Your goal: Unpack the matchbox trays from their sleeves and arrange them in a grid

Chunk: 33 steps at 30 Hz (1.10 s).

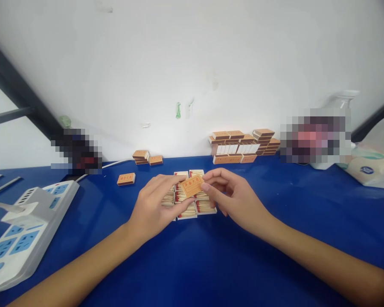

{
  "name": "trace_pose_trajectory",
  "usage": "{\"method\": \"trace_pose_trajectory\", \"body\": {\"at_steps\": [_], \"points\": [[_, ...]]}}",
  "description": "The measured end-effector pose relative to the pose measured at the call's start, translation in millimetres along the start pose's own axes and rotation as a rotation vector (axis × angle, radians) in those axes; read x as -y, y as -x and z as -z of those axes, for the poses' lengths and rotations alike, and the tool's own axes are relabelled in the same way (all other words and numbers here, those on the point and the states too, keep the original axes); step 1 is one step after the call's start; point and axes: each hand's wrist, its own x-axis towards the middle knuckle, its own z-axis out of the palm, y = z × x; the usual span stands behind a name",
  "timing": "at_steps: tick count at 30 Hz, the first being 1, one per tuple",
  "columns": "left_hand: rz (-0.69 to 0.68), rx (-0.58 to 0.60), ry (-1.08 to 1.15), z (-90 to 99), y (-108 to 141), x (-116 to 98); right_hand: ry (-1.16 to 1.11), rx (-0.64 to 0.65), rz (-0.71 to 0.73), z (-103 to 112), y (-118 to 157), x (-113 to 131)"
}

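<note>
2 hands [153, 204] [233, 194] pinch 1 matchbox [192, 187] over open match trays [187, 217], count partly hidden; 1 power strip [47, 219]

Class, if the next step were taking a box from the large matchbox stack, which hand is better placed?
Probably the right hand: it is nearer the large stack; the left hand sits farther away.

Match trays [187, 217] — matchboxes [227, 159] behind, power strip [45, 221] left
</note>
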Motion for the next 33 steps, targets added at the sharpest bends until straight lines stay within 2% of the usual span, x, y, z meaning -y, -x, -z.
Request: {"method": "trace_pose_trajectory", "body": {"at_steps": [6,10,15,16,19,20,21,24,25,29,30,33], "points": [[0.039,-0.003,-0.051,1.5,-1.6,1.5,0.010,-0.002,-0.045,3.2,-0.2,-0.6],[0.076,-0.049,-0.066,3.1,-1.5,2.1,-0.049,-0.109,-0.024,3.0,0.5,-0.7],[0.080,-0.039,-0.052,4.1,-1.5,-0.2,-0.108,0.152,-0.096,1.1,2.4,-0.3],[0.080,-0.035,-0.050,4.0,-1.2,-0.7,-0.113,0.145,-0.098,1.3,2.3,-0.4],[0.079,-0.037,-0.044,3.4,-0.6,-1.8,-0.143,-0.006,-0.095,2.9,1.8,0.2],[0.077,-0.038,-0.040,3.1,-0.4,-2.0,-0.150,-0.019,-0.100,3.3,2.0,0.7],[0.074,-0.039,-0.035,2.9,-0.3,-2.1,-0.153,0.009,-0.109,3.5,2.5,1.3],[0.074,-0.034,-0.017,2.4,0.1,-1.9,-0.150,0.212,-0.131,3.2,4.1,2.5],[0.078,-0.032,-0.013,2.2,0.2,-1.6,-0.151,0.237,-0.129,3.1,4.3,2.6],[0.096,-0.038,-0.004,1.1,0.5,-0.6,-0.168,0.071,-0.109,4.8,3.6,3.5],[0.093,-0.039,0.007,0.8,0.5,-0.7,-0.168,0.070,-0.118,5.2,3.8,4.0],[0.074,-0.029,0.048,0.8,0.7,-1.9,-0.147,0.243,-0.174,5.3,5.4,4.8]]}}
